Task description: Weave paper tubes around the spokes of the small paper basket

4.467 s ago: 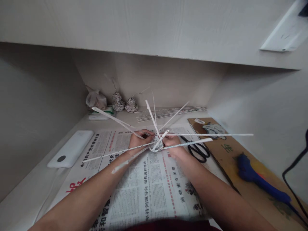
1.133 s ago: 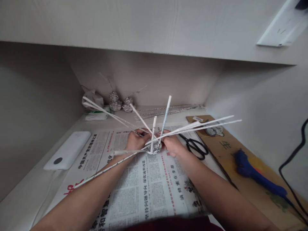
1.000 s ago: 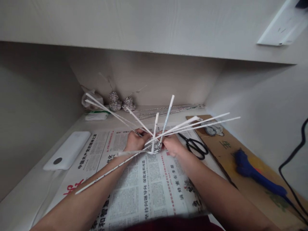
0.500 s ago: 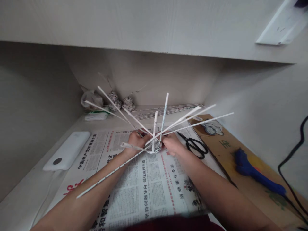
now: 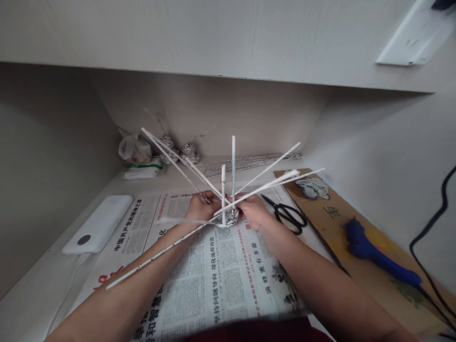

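Where the desk (image 5: 42, 292) has its left edge: a flat white device (image 5: 101, 221) lies with a round dark spot, a pale cable (image 5: 67, 297) at its near end.
Back left corner: a plastic bag (image 5: 135, 148) sits just beyond a white-and-green packet (image 5: 142, 170); two woven paper gourds (image 5: 190, 153) stand to their right.
Left hand (image 5: 203, 205): its grip is pinching the left side of a small woven paper piece (image 5: 231, 219), some fingertips hidden.
Woven paper piece: held between both hands over the newspaper (image 5: 194, 285), around the desk's middle, paper tubes (image 5: 223, 190) fanning out from it; whether it touches the sheet I cannot tell.
Back edge: a row of rolled paper sticks (image 5: 249, 164) lies along it.
Right hand (image 5: 254, 211): its grip is pinching the piece's right side, fingertips partly hidden.
Black scissors (image 5: 290, 217): just beside the right hand.
Right edge: cardboard (image 5: 331, 228) carries a crumpled pale wad (image 5: 313, 188) and a blue glue gun (image 5: 386, 265); a black cord (image 5: 443, 205) curves nearby.
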`<state>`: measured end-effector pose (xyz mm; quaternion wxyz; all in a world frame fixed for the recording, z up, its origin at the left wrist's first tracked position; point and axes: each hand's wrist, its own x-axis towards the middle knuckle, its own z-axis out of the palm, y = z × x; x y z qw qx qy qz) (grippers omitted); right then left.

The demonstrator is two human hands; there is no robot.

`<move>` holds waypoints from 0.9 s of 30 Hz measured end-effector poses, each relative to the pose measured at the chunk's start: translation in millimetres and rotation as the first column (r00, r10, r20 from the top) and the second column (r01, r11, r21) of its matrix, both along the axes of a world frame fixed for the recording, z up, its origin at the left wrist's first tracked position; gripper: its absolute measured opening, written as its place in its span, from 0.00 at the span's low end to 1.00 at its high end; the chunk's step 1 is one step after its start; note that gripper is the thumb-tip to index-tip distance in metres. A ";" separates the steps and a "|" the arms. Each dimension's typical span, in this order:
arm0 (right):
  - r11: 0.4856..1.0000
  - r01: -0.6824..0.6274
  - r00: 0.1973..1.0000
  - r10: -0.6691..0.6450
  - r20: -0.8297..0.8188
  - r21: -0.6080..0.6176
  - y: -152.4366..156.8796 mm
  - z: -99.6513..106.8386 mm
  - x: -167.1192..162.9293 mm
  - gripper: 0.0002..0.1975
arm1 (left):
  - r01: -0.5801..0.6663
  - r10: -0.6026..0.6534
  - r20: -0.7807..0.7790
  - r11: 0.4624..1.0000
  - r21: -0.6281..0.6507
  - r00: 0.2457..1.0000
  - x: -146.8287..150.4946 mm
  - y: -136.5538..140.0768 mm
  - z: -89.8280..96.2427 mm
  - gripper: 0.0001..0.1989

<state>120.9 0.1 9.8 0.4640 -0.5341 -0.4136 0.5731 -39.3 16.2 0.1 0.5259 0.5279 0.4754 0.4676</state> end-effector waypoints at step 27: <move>0.913 -0.312 0.902 0.197 0.384 0.263 -10.0 18.2 9.7 0.06 | -0.170 0.257 -0.277 0.938 0.301 0.926 -10.7 5.3 -3.7 0.07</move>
